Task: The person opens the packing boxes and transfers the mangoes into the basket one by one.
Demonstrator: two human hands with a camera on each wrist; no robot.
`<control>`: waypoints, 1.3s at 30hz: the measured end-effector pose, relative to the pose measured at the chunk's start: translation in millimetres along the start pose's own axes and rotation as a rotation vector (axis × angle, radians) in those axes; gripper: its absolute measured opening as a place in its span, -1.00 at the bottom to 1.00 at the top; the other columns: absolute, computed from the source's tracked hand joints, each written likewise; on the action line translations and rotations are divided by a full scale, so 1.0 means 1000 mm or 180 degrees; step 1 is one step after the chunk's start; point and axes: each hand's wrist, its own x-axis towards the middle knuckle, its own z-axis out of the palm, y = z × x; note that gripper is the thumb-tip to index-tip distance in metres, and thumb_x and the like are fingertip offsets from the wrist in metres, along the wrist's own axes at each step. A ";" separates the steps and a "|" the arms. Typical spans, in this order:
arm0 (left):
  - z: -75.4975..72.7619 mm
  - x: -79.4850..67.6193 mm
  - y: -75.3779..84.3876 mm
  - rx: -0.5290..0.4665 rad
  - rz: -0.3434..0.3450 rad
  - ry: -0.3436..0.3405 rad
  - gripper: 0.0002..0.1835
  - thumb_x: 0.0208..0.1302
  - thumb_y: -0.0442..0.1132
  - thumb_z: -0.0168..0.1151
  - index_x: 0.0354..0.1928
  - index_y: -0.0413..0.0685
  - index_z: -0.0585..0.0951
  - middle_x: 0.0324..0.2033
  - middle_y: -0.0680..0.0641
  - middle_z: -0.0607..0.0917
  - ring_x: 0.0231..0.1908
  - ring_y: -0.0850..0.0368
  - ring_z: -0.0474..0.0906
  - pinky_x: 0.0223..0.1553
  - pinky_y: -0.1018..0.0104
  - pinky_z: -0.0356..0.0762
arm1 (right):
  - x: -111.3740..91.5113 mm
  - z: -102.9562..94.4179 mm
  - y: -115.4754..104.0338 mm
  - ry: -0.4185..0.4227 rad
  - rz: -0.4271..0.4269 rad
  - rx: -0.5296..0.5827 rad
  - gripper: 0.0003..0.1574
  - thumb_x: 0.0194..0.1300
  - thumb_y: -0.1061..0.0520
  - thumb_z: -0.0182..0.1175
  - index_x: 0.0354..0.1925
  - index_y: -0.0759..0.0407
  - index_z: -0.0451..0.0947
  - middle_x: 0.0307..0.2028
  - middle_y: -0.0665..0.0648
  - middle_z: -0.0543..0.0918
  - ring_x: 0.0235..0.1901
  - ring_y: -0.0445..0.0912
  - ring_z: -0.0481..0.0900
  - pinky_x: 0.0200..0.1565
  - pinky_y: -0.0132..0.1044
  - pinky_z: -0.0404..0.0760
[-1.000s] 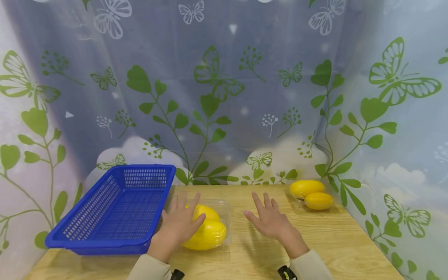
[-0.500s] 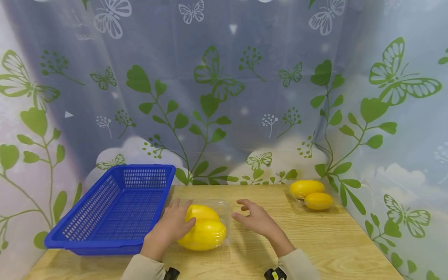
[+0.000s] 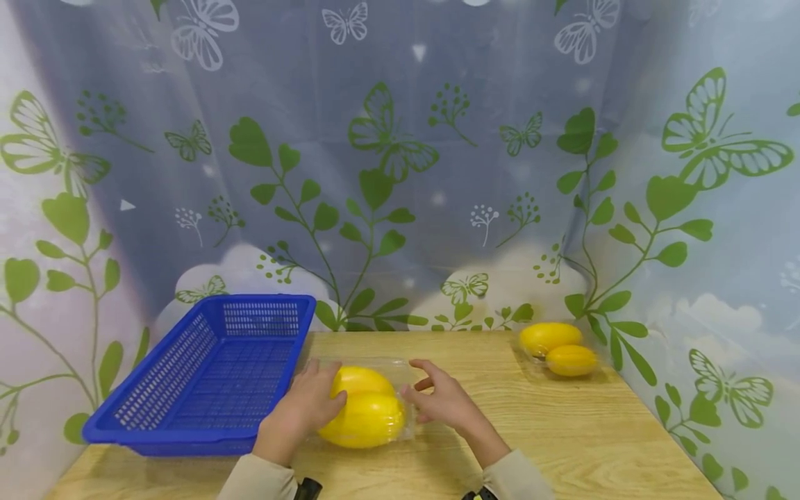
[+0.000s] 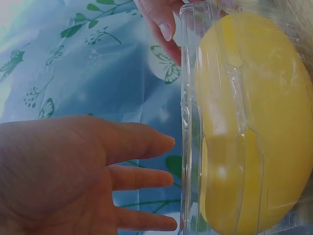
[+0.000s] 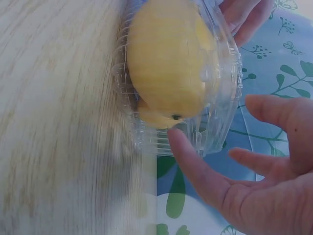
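Head view, with twelve o'clock at the far side: the left hand (image 3: 305, 401) lies at nine o'clock of a clear plastic container (image 4: 187, 112), its digits straight and apart. In the left wrist view their tips come up to the container's side; whether they touch, I cannot tell. The right hand (image 3: 445, 397) is at about three o'clock, thumb and fingers apart and lightly bent, grasping nothing; one fingertip overlaps the container's end in the right wrist view, though contact is unclear.

Compared with a second ago, the right hand has come in leftward from well clear of the container to just beside it, its fingers now bent instead of splayed. The left hand has drawn slightly towards nine o'clock, its spread fingers closer together. The container keeps its place on the desk (image 3: 550, 437), with two yellow fruits (image 3: 364, 420) inside, one nearer the person.

Farther out, a blue basket (image 3: 181, 436) stands at about ten o'clock, its near end beside the left forearm. At two o'clock, well apart, sits a second clear container (image 3: 536, 369) with two more yellow fruits (image 3: 550, 339). Towards twelve, a butterfly-and-leaf curtain (image 3: 500, 167) hangs behind the desk.
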 end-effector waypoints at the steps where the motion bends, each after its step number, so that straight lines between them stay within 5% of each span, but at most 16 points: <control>1: 0.000 0.000 0.000 0.0001 -0.0004 -0.0005 -0.41 0.44 -0.22 0.20 0.45 -0.28 0.40 0.48 -0.60 0.17 0.48 -0.60 0.10 0.44 -0.50 0.11 | 0.000 0.000 0.001 -0.0002 -0.0018 0.0001 -0.09 0.45 -0.13 0.28 0.56 0.16 0.20 0.21 0.50 0.51 -0.34 0.02 0.75 -0.20 0.02 0.81; 21: 0.007 -0.005 0.008 0.0215 0.0086 -0.0067 -0.43 0.44 -0.19 0.20 0.41 -0.26 0.45 0.46 -0.56 0.23 0.45 -0.63 0.12 0.46 -0.47 0.10 | -0.002 -0.003 -0.001 0.0077 0.0025 -0.0048 -0.29 0.46 0.00 0.27 0.46 0.17 0.39 0.17 0.51 0.53 -0.44 -0.03 0.73 -0.25 -0.01 0.81; 39: 0.001 -0.007 0.013 0.0076 0.0127 -0.0063 -0.44 0.47 -0.21 0.19 0.42 -0.27 0.43 0.46 -0.54 0.26 0.44 -0.58 0.22 0.43 -0.45 0.21 | -0.002 -0.013 0.000 0.0103 0.0130 -0.0120 -0.30 0.40 0.05 0.34 0.43 0.12 0.43 0.13 0.45 0.57 -0.54 -0.02 0.66 -0.28 -0.01 0.80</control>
